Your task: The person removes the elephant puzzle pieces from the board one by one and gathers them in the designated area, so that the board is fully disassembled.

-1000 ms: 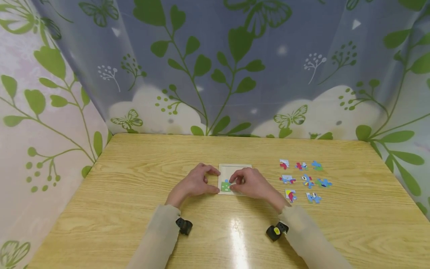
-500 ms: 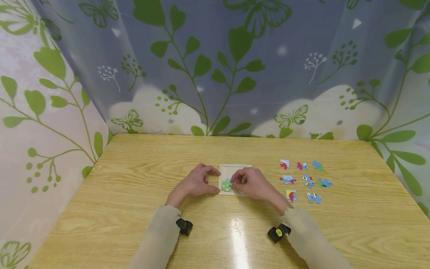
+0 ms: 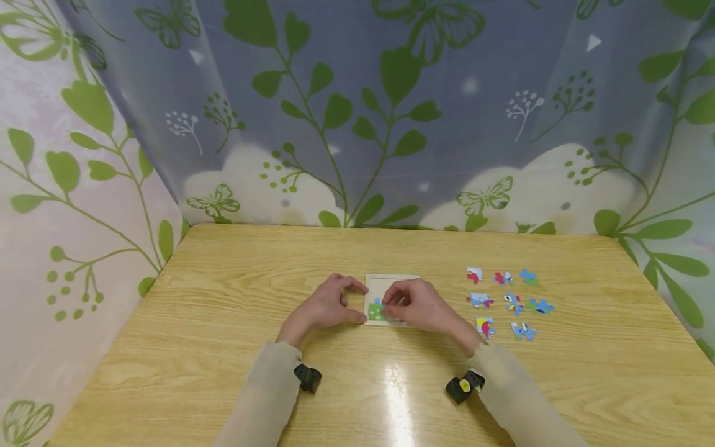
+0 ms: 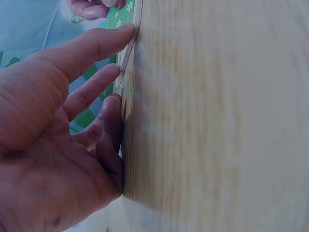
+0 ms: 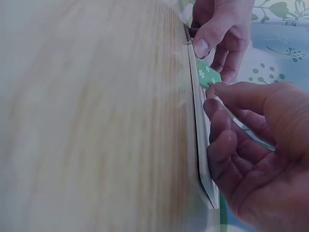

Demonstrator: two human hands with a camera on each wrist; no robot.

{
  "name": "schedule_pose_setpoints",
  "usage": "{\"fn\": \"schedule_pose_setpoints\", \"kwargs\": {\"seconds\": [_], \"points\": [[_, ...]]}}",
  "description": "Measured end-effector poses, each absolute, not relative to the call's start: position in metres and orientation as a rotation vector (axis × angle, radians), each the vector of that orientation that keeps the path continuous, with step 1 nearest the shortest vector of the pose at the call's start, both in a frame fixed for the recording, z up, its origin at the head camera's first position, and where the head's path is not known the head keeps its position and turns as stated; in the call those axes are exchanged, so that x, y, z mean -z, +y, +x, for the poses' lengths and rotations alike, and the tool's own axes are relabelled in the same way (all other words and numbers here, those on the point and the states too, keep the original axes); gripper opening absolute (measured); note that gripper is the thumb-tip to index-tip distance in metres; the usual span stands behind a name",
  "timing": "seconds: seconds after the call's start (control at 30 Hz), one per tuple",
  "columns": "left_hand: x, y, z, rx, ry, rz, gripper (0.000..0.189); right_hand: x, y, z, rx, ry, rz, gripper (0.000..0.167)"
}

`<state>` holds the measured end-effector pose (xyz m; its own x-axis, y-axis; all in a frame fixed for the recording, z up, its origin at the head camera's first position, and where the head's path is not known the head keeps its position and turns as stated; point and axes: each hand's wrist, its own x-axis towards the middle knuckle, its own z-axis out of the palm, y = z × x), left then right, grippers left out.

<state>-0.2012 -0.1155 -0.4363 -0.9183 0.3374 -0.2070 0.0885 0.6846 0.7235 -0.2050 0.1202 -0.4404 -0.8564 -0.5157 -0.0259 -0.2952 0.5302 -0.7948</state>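
A pale puzzle tray (image 3: pixel 393 277) lies flat in the middle of the table. My left hand (image 3: pixel 329 302) is at the tray's left side, thumb and fingers spread apart and touching its rim; in the left wrist view the thumb lies on the rim. Inside the tray's lower left corner is a green puzzle piece (image 3: pixel 375 311) with white flowers and a blue knob. My right hand (image 3: pixel 416 304) pinches this piece by its right edge between thumb and fingertip, as the right wrist view shows, the piece (image 5: pixel 205 73) slightly tilted there. That hand covers the tray's right part.
Several loose puzzle pieces (image 3: pixel 512 303) in blue, red and yellow lie in rough rows right of the tray. The wooden table (image 3: pixel 223 261) ends at a leaf-patterned curtain (image 3: pixel 346 124) behind.
The green piece tilts up half a second ago, then lies lower in the tray's corner now, the right hand still pinching it. The left hand stays at the tray's edge.
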Motion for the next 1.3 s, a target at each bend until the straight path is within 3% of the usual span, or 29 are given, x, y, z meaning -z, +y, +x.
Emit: {"fn": "schedule_pose_setpoints", "kwargs": {"seconds": [0.77,1.3], "points": [[0.435,-0.115,-0.2,-1.068,2.575,0.326,0.048,0.433,0.132,-0.2,1.323,2.482,-0.583,0.005],[0.435,-0.116,-0.199,-1.071,2.567,0.344,0.049,0.433,0.173,-0.194,1.349,2.55,-0.519,0.005]]}}
